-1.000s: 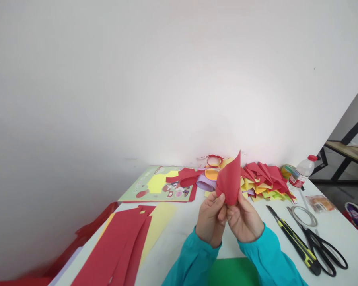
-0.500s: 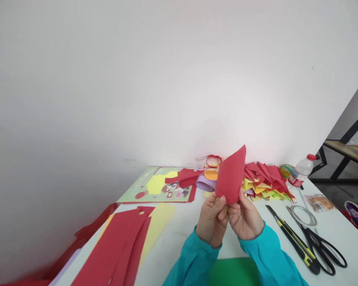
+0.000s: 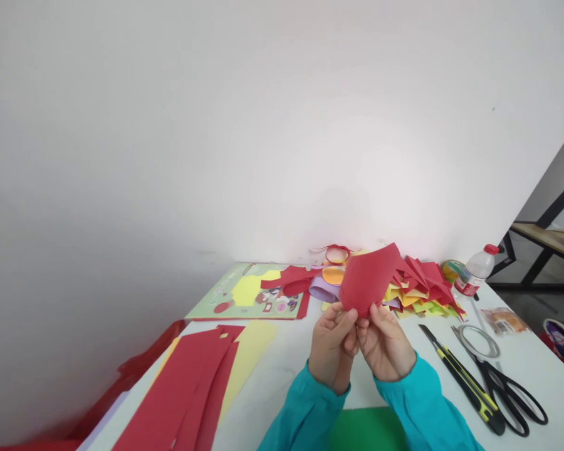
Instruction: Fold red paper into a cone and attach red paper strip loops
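A curved sheet of red paper (image 3: 367, 282) is held up above the table, between my two hands. My left hand (image 3: 333, 341) pinches its lower left edge between thumb and fingers. At the lower right edge my right hand (image 3: 384, 343) grips it, thumb on the near side. The fingertips of both hands almost meet under the paper. Behind it lie a rolled purple paper (image 3: 323, 289), an orange paper ring (image 3: 333, 275) and a heap of folded red and yellow papers (image 3: 427, 285).
Red paper sheets (image 3: 178, 382) lie at the left, beside a picture book (image 3: 207, 307). On the right are a utility knife (image 3: 465, 382), black scissors (image 3: 507, 391), a tape roll (image 3: 478, 340) and a plastic bottle (image 3: 474, 272). A green sheet (image 3: 367, 429) lies at the near edge.
The red paper has bent and its top has dropped and leaned right, so it looks wider and shorter. My hands have barely moved and keep their hold.
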Motion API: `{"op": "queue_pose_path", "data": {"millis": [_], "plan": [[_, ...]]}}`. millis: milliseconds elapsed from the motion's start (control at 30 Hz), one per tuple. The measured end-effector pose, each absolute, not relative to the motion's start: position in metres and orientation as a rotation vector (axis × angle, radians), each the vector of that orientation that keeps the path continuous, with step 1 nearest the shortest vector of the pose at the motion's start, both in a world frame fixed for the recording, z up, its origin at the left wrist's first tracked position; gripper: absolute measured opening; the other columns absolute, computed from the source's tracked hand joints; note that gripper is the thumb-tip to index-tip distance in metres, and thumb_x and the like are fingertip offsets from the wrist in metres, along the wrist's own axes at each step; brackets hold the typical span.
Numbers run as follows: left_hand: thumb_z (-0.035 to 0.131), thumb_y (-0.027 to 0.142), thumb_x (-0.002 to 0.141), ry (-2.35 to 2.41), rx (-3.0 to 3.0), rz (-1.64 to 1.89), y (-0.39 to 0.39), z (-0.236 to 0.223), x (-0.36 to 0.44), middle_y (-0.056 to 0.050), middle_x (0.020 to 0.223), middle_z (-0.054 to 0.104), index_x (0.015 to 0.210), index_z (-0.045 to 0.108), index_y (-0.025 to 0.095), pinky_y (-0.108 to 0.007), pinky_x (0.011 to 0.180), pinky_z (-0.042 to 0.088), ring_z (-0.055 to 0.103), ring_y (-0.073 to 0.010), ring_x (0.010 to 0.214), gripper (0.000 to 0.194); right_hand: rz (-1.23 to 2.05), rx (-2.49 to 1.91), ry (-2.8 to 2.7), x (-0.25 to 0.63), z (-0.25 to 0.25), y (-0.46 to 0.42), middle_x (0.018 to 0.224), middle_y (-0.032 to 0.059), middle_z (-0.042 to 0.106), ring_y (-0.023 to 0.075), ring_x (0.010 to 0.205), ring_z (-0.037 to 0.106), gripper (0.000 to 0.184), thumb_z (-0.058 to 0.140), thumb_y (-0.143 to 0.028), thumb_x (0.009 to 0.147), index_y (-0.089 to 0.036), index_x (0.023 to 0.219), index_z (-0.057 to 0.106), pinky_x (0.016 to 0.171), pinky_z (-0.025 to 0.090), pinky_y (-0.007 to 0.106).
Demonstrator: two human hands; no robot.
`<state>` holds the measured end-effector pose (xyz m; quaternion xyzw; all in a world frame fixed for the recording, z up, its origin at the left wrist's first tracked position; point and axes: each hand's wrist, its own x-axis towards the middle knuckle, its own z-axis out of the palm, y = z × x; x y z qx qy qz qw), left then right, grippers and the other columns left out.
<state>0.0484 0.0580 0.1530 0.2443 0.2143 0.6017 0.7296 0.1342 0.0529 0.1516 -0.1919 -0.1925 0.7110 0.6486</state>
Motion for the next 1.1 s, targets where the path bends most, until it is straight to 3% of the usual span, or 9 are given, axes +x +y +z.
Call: {"op": "queue_pose_path", "data": {"millis": [233, 533, 767, 933, 1100], "plan": [[0.075, 0.032, 0.059, 0.422, 0.631, 1.223, 0.061, 0.145, 0.045, 0.009, 0.035, 0.044, 0.078, 0.057, 0.013, -0.008, 0.024, 0.017, 0.015, 0.0025, 0.025, 0.032, 1.617, -0.417, -0.442, 0.131, 0.15, 0.052, 0.057, -0.0005, 0.063, 0.0021, 0.042, 0.049, 0.026, 0.078, -0.023, 0.06, -0.011, 0.078, 0.066, 0.042, 0.046, 0.009], [0.075, 0.027, 0.059, 0.495, 0.626, 1.35, 0.059, 0.147, 0.051, 0.012, 0.035, 0.037, 0.08, 0.055, 0.015, -0.009, 0.029, 0.022, 0.025, 0.001, 0.028, 0.031, 1.581, -0.452, -0.421, 0.132, 0.149, 0.055, 0.058, -0.0017, 0.06, 0.0026, 0.047, 0.049, 0.027, 0.08, -0.021, 0.058, -0.01, 0.077, 0.065, 0.042, 0.043, 0.009], [0.073, 0.031, 0.062, 0.468, 0.664, 1.279, 0.06, 0.147, 0.048, 0.011, 0.036, 0.041, 0.085, 0.056, 0.014, -0.009, 0.026, 0.017, 0.017, 0.0018, 0.027, 0.033, 1.633, -0.405, -0.417, 0.134, 0.148, 0.054, 0.06, -0.0031, 0.059, 0.0024, 0.046, 0.046, 0.028, 0.077, -0.031, 0.062, -0.013, 0.079, 0.063, 0.034, 0.036, 0.008], [0.071, 0.033, 0.065, 0.427, 0.663, 1.238, 0.059, 0.148, 0.047, 0.012, 0.03, 0.035, 0.087, 0.056, 0.015, -0.01, 0.026, 0.017, 0.013, 0.0008, 0.026, 0.032, 1.746, -0.289, -0.459, 0.137, 0.153, 0.051, 0.051, -0.0075, 0.053, 0.0004, 0.035, 0.03, 0.028, 0.073, -0.037, 0.066, -0.016, 0.08, 0.062, 0.028, 0.025, 0.006], [0.071, 0.035, 0.066, 0.427, 0.658, 1.23, 0.059, 0.148, 0.047, 0.013, 0.029, 0.033, 0.086, 0.056, 0.016, -0.01, 0.027, 0.018, 0.017, -0.0002, 0.025, 0.032, 1.819, -0.249, -0.452, 0.137, 0.161, 0.047, 0.077, -0.0043, 0.067, -0.001, 0.03, 0.018, 0.019, 0.057, -0.035, 0.081, -0.021, 0.094, 0.06, 0.027, 0.022, 0.007]]}}
